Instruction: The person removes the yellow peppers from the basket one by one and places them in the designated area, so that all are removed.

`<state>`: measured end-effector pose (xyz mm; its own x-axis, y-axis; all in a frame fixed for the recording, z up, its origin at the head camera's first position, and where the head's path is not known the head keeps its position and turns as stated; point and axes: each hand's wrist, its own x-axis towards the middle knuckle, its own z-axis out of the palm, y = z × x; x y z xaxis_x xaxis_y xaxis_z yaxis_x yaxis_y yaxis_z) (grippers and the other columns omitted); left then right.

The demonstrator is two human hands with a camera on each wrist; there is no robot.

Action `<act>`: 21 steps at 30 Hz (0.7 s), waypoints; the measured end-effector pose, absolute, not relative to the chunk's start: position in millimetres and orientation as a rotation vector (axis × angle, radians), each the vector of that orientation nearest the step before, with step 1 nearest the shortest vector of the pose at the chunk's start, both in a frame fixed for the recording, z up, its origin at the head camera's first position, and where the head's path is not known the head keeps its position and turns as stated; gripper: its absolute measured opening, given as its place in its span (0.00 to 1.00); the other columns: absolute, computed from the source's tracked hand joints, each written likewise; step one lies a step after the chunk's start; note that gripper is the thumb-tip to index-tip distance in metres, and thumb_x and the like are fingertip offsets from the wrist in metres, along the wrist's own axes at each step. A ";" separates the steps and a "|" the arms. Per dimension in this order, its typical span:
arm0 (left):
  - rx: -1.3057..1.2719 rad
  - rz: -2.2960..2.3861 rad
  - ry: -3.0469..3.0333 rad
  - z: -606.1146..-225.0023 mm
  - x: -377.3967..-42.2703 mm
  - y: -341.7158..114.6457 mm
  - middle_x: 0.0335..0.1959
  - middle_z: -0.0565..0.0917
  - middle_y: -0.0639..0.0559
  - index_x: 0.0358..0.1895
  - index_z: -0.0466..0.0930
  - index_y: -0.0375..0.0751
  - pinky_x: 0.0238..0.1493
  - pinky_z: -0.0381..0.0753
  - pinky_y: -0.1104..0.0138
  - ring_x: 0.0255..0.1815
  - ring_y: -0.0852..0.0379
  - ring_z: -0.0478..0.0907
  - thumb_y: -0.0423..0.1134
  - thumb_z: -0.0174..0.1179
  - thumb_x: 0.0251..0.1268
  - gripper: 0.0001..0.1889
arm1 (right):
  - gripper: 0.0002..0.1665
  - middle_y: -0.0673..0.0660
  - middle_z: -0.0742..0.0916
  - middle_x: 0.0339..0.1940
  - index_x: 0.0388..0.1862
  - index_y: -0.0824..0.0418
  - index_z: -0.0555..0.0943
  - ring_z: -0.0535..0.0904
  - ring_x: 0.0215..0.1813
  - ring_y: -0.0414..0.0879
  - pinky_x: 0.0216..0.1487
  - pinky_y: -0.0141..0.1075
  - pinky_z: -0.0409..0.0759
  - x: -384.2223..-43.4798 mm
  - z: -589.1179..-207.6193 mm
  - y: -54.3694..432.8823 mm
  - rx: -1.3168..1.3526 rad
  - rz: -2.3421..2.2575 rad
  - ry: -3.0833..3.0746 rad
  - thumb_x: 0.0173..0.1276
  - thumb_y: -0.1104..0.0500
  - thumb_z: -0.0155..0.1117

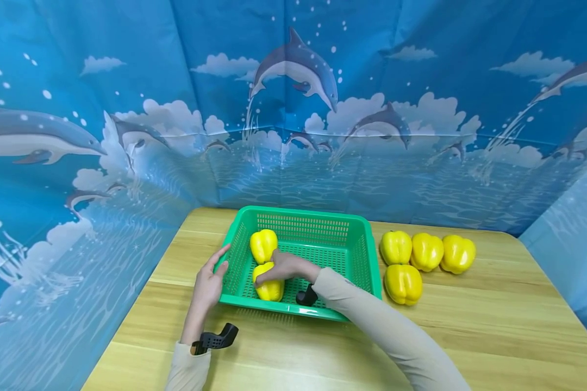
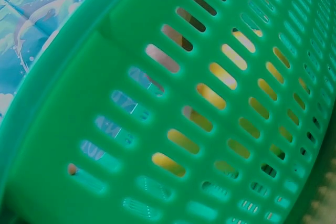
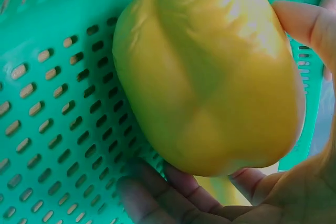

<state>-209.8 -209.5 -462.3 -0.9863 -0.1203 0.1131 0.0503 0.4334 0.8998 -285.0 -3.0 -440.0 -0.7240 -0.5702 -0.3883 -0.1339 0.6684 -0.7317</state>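
Note:
Inside the green plastic basket [image 1: 303,310], my right hand [image 1: 289,267] grips a yellow bell pepper [image 1: 269,290]. In the right wrist view the thumb lies on one side of this pepper [image 3: 210,77] and the fingers curl along the other, close to the perforated floor. Just behind it in the basket is a second yellow bell pepper [image 1: 263,246]. My left hand [image 1: 208,282] rests at the basket's left rim with its fingers fairly straight. The left wrist view is filled by the slotted basket wall [image 2: 121,56], with yellow showing through the slots.
To the right of the basket, several yellow bell peppers [image 1: 427,252] sit grouped on the wooden table [image 1: 494,326]. A blue dolphin-print curtain [image 1: 293,179] hangs behind the table. Black camera mounts [image 1: 217,338] are strapped to the wrists.

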 end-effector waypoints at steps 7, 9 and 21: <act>0.072 -1.580 -2.518 -462.2 -209.5 -209.3 0.71 0.62 0.44 0.71 0.64 0.51 0.55 0.65 0.48 0.52 0.39 0.71 0.37 0.45 0.76 0.22 | 0.39 0.60 0.78 0.40 0.52 0.67 0.63 0.76 0.36 0.48 0.41 0.45 0.76 -285.8 -433.6 1.6 -0.539 -1.074 2.145 0.52 0.45 0.71; 0.072 -1.572 -2.520 -462.2 -209.4 -209.5 0.70 0.62 0.44 0.71 0.64 0.52 0.51 0.66 0.51 0.42 0.41 0.73 0.37 0.45 0.76 0.23 | 0.40 0.60 0.78 0.40 0.53 0.67 0.63 0.77 0.37 0.49 0.42 0.44 0.76 -286.2 -432.4 2.2 -0.541 -1.102 2.128 0.52 0.46 0.71; 0.065 -1.576 -2.524 -463.4 -210.4 -210.2 0.71 0.62 0.44 0.71 0.63 0.53 0.49 0.65 0.52 0.37 0.40 0.72 0.37 0.45 0.76 0.23 | 0.38 0.61 0.79 0.39 0.51 0.67 0.63 0.78 0.35 0.48 0.37 0.39 0.78 -286.4 -425.1 8.8 -0.558 -1.204 2.204 0.50 0.49 0.72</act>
<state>-210.4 -210.2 -463.4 -0.9853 -0.1241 0.1171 0.0507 0.4422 0.8955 -286.4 8.8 -425.1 -0.7557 -0.5945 -0.2748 -0.0899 0.5097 -0.8556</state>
